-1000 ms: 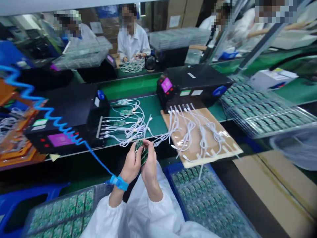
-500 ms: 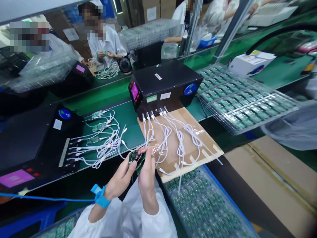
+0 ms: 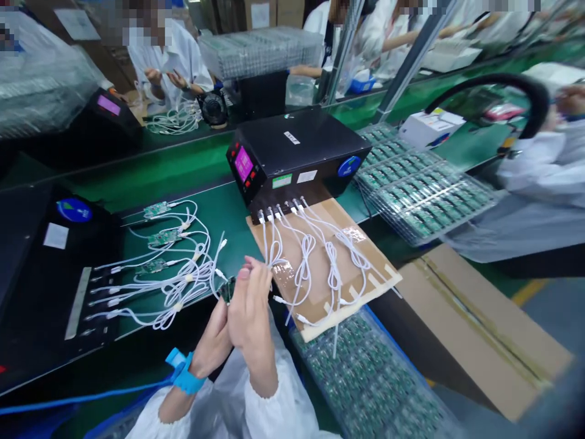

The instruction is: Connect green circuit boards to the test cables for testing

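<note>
A dark green circuit board [image 3: 227, 289] shows between my two hands, in front of the green bench edge. My left hand [image 3: 214, 341], with a blue wrist strap [image 3: 186, 371] on, is closed on it from below. From the right side my right hand [image 3: 250, 311] presses against it, fingers together, and covers most of it. Whether a second board is in there, I cannot tell. Just beyond my fingers lies a white cable plug [image 3: 220, 274]. Left of my hands, several white cables [image 3: 185, 283] lie tangled, some joined to green boards [image 3: 164, 236].
A black tester [image 3: 297, 152] feeds white cables onto a cardboard sheet [image 3: 315, 292]. Another black tester [image 3: 41, 262] stands left. Board trays [image 3: 420, 183] lie right, with another tray [image 3: 365, 378] below the cardboard. A carton [image 3: 484, 329] is at right. Co-workers [image 3: 169, 61] sit opposite.
My right hand has swung left and over the left hand, hiding more of the boards. The view has turned to the right, bringing a co-worker's sleeve in at the right. The co-worker opposite has parted their hands.
</note>
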`<action>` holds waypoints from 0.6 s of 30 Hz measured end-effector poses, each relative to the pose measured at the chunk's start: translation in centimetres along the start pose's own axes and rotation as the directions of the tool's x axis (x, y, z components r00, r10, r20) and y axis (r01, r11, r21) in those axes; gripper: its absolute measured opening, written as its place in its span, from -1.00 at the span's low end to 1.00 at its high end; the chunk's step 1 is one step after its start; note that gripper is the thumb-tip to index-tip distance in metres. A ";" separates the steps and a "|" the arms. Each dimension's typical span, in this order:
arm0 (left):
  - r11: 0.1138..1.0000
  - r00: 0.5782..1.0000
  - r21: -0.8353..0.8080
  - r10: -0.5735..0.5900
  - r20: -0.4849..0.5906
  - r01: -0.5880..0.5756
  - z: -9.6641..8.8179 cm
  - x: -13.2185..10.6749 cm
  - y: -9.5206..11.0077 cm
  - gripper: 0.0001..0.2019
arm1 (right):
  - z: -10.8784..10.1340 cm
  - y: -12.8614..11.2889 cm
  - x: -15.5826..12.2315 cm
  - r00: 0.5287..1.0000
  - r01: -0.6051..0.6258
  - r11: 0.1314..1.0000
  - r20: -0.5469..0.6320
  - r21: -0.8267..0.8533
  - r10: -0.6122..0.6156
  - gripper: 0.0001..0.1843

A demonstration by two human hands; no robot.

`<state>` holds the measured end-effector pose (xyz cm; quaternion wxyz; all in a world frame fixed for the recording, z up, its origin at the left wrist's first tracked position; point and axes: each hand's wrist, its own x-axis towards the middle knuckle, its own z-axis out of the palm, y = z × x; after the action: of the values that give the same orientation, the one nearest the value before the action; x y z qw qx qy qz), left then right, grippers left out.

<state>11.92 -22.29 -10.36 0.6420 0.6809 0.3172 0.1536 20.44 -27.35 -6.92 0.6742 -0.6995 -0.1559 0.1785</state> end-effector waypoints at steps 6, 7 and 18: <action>0.988 0.990 -0.151 -0.057 -0.127 0.038 -2.5 0.9 -0.2 -0.39 | 2.0 -0.4 0.1 0.995 0.061 0.998 0.076 0.026 -0.063 -0.45; 0.974 0.982 -0.211 -0.111 -0.152 0.077 -3.1 1.2 0.0 -0.39 | 2.4 -0.1 0.6 0.996 0.059 0.998 0.063 0.033 -0.061 -0.45; 0.779 0.929 -0.627 -0.231 -0.289 -0.001 -8.3 3.7 6.6 -0.61 | 8.6 2.9 7.7 0.978 -0.133 0.768 0.044 -0.627 0.205 -0.43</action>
<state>11.13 -13.29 -3.65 0.7700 0.3742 0.4002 0.3269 23.26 -16.31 -10.37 0.3781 -0.8824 -0.1791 0.2150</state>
